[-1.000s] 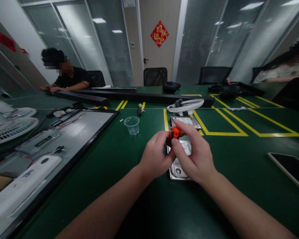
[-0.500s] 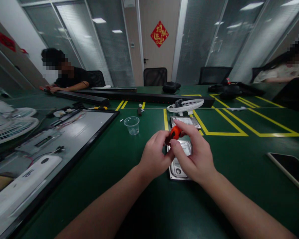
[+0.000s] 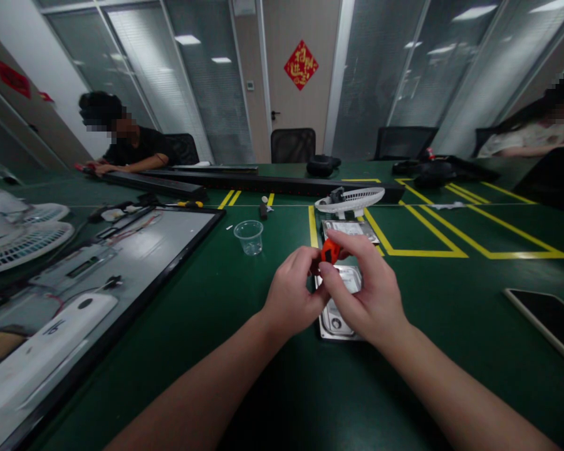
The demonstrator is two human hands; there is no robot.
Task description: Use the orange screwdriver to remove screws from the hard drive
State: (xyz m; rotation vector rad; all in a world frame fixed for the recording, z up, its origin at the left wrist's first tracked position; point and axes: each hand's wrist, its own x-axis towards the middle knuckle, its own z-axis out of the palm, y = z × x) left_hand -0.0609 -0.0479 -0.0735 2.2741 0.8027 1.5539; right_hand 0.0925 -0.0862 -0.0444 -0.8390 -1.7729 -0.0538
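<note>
Thumb and fingers of my right hand [image 3: 371,285] are closed on the orange-and-black handle of a screwdriver [image 3: 330,252], seen nearly end-on. My left hand [image 3: 294,285] is curled in against its lower left side, fingers closed around the part below the handle; the shaft and tip are hidden. Under both hands lies a silver hard drive [image 3: 337,322], partly covered by them. Just beyond it is a second hard drive [image 3: 350,230], flat on the green table.
A clear plastic cup [image 3: 249,237] stands left of my hands. A white fan grille [image 3: 352,199] sits behind the drives. To the left lies a large framed panel [image 3: 178,232] carrying a white device [image 3: 51,351]. A phone [image 3: 552,319] lies at right. Two people sit across the table.
The orange handle has turned slightly between my right fingers, its black patch now facing differently. Both hands stay in nearly the same place over the hard drive.
</note>
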